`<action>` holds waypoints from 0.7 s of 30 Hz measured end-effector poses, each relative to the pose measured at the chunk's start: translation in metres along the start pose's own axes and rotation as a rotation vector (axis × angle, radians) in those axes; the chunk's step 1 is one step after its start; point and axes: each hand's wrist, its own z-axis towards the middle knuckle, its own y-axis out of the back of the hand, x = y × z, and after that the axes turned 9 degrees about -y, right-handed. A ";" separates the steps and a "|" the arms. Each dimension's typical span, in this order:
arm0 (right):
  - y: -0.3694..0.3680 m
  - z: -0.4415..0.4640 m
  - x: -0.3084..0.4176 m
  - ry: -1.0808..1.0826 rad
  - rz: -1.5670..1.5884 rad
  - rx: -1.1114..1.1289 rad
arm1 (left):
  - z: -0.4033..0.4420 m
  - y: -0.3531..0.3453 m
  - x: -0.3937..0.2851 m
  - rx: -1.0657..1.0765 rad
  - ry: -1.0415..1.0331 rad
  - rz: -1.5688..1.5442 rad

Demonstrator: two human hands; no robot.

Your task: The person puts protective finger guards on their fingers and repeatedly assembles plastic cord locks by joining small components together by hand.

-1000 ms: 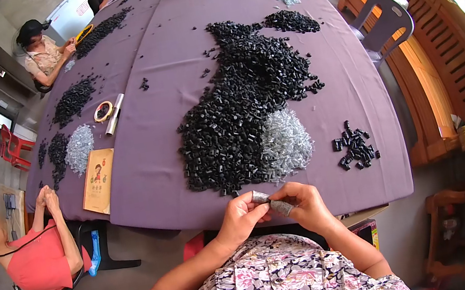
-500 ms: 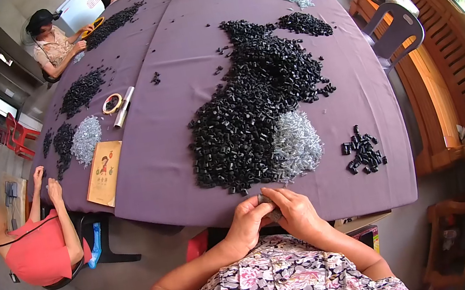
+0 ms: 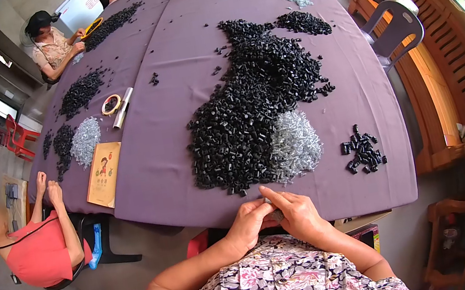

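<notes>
At the table's near edge my left hand (image 3: 248, 223) and my right hand (image 3: 296, 211) are pressed together. Between them shows a bit of a small grey thing (image 3: 277, 215), mostly hidden by the fingers; its kind cannot be made out. The left fingers are curled inward. My right index finger points forward across the left fingertips while its other fingers are bent. Just beyond the hands lie a big heap of small black plastic parts (image 3: 225, 140) and, against its right side, a pile of small clear pieces (image 3: 297, 146).
A smaller group of black parts (image 3: 364, 150) lies to the right on the purple tablecloth (image 3: 152, 177). Leftward are a booklet (image 3: 105, 175), a tape roll (image 3: 111, 105) and a clear pile (image 3: 86, 142). A person in a coral shirt (image 3: 41, 253) sits left; others sit farther off.
My right index finger has straightened forward. The grey thing, which stuck out above the left fingers before, is now covered more. Both hands remain at the same spot.
</notes>
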 end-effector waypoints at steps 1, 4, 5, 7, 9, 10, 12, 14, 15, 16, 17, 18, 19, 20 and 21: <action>-0.002 -0.002 0.000 -0.013 0.052 -0.029 | -0.001 -0.001 0.000 -0.003 -0.004 -0.007; -0.001 -0.003 -0.003 -0.016 0.064 -0.097 | -0.004 -0.004 -0.002 -0.003 -0.011 -0.013; 0.001 -0.003 -0.004 -0.011 0.043 -0.116 | -0.004 -0.004 -0.003 0.001 -0.009 -0.007; 0.003 -0.004 -0.003 -0.022 0.066 -0.072 | -0.004 -0.002 -0.003 0.010 0.015 0.011; 0.006 -0.004 -0.003 -0.026 0.083 -0.040 | 0.000 0.001 -0.001 0.020 0.050 0.033; 0.008 -0.004 -0.003 -0.024 0.091 -0.030 | 0.002 0.003 -0.001 0.046 0.061 0.048; 0.010 -0.003 -0.003 -0.024 0.113 -0.013 | 0.005 0.008 0.000 0.100 0.087 0.080; 0.012 -0.004 -0.004 -0.032 0.136 -0.004 | 0.007 0.010 0.004 0.151 0.029 0.131; 0.013 -0.004 -0.005 -0.044 0.146 0.005 | 0.008 0.011 0.006 0.177 0.003 0.156; 0.014 -0.003 -0.006 -0.055 0.155 0.015 | 0.009 0.011 0.005 0.191 0.014 0.156; 0.014 -0.003 -0.007 -0.065 0.165 0.026 | 0.009 0.011 0.004 0.206 0.023 0.157; 0.014 -0.004 -0.009 -0.053 0.169 0.032 | 0.009 0.012 0.003 0.219 0.032 0.157; 0.013 -0.004 -0.013 -0.041 0.174 0.037 | 0.009 0.014 0.002 0.233 0.055 0.139; 0.012 -0.005 -0.015 -0.028 0.180 0.042 | 0.010 0.017 0.002 0.247 0.078 0.121; 0.012 -0.004 -0.016 -0.022 0.189 0.044 | 0.011 0.019 0.001 0.261 0.102 0.103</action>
